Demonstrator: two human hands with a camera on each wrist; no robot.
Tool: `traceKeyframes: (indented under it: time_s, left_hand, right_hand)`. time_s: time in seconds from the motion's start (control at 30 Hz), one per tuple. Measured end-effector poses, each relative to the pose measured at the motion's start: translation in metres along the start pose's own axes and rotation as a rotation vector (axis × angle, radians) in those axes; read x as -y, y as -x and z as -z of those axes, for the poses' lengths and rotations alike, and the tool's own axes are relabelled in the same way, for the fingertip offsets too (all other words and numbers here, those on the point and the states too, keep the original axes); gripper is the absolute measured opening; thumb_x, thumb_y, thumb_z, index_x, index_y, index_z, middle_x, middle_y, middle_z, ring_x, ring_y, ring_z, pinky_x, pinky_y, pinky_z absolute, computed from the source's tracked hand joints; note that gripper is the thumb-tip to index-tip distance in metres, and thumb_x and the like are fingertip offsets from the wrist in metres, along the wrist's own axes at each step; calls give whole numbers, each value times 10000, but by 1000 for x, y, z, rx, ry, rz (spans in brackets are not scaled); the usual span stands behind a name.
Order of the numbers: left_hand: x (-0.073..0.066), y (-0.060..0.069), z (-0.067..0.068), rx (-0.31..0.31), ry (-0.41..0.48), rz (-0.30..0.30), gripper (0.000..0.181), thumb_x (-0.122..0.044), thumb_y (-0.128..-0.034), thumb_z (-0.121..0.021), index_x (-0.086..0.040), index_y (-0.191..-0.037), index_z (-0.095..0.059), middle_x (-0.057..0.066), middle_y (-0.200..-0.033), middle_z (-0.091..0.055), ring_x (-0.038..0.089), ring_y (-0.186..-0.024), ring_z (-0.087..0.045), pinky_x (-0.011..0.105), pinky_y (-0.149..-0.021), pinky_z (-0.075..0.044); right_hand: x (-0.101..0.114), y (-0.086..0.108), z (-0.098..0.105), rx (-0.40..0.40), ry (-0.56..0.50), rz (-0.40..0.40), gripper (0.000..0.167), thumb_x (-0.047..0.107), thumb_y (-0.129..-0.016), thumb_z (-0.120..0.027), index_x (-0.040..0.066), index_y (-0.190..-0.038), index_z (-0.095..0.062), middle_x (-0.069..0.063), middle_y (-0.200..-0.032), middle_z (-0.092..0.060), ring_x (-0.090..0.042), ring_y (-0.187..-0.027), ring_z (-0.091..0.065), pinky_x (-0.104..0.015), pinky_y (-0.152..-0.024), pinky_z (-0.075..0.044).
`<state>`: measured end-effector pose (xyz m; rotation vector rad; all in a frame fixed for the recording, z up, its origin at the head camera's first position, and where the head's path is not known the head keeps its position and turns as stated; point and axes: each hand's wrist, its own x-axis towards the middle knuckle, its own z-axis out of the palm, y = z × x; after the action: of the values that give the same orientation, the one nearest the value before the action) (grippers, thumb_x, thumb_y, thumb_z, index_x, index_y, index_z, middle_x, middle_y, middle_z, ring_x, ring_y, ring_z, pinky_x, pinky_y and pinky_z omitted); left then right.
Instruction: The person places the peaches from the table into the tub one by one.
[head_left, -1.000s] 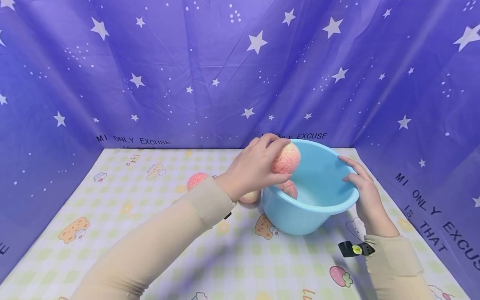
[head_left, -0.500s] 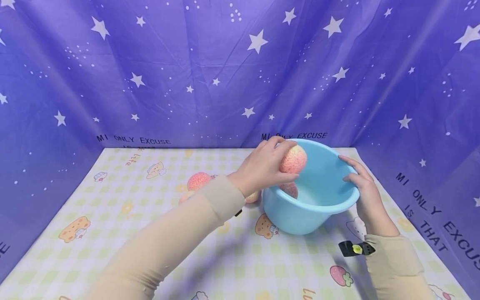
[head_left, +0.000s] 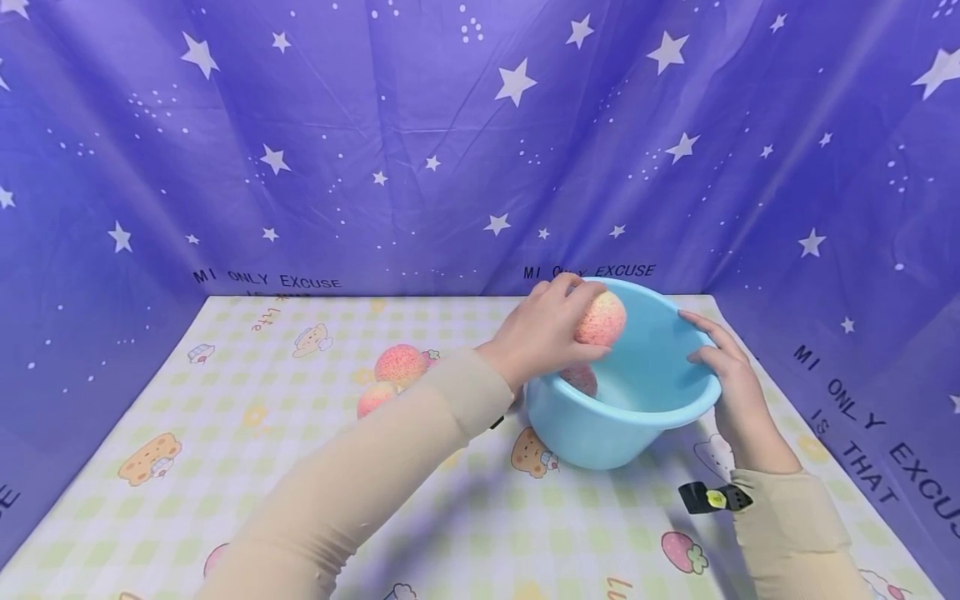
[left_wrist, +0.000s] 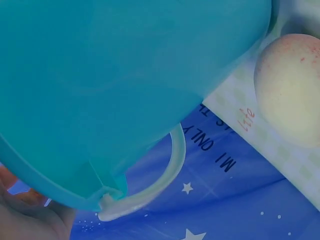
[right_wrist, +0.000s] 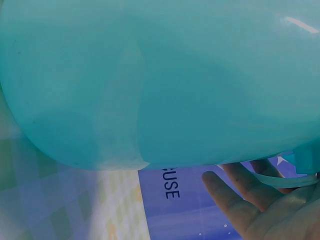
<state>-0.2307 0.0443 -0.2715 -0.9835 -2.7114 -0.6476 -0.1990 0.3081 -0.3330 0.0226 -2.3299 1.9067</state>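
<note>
A person's hands are apart: the left hand [head_left: 546,327] grips a pink-and-yellow peach [head_left: 604,318] over the left of a blue bucket's [head_left: 600,437] mouth; the right hand [head_left: 733,387] grips its right rim, near the counter's [head_left: 112,533] right edge. Another peach [head_left: 580,381] is inside; two more peaches [head_left: 400,364] lie towards the left edge

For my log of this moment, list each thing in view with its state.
Bucket, uncovered
Left hand, gripping the held peach
Held peach, raised at the bucket's mouth
Right hand, holding the bucket
Inner peach, inside the bucket, partly hidden
Far peach, resting on the tablecloth
Near peach, on the tablecloth, partly behind a sleeve
Peach by the bucket, outside it
Handle, swung outside the bucket
Tablecloth, spread out
Curtain, hanging, creased
</note>
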Motion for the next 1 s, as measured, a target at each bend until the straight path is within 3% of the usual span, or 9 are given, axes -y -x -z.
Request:
traceKeyframes:
  time_s: [0.53,0.8,1.0]
  left_hand:
    - [-10,-10,-8,49,-51,-6,719,-503,-883,-688,-235,-1491,-413,43,-1438,-475,227,-1286,-493,334,-1014,-486]
    - [-13,-12,-11,46,-125,-61,731,-536,-889,-663,-219,-1498,-412,30,-1451,-483,215,-1303,-498,321,-1136,-372]
    - [-14,-10,-13,16,-156,-75,753,-590,-885,-634,-212,-1500,-419,35,-1450,-502,212,-1289,-515,312,-1138,-364]
  right_hand:
    - [0,0,-1,-5,-23,0,632,31,-932,-379,282,-1512,-407,-69,-1595,-235,31,-1050,-512,-126,-751,-499]
    - [0,0,-1,-5,-70,1,631,14,-926,-380,297,-1487,-443,-42,-1573,-265,31,-1058,-513,-118,-756,-498]
    - [-1,0,0,-3,-50,-5,636,25,-931,-368,301,-1501,-420,-31,-1584,-254,-43,-1176,-448,-104,-808,-466]
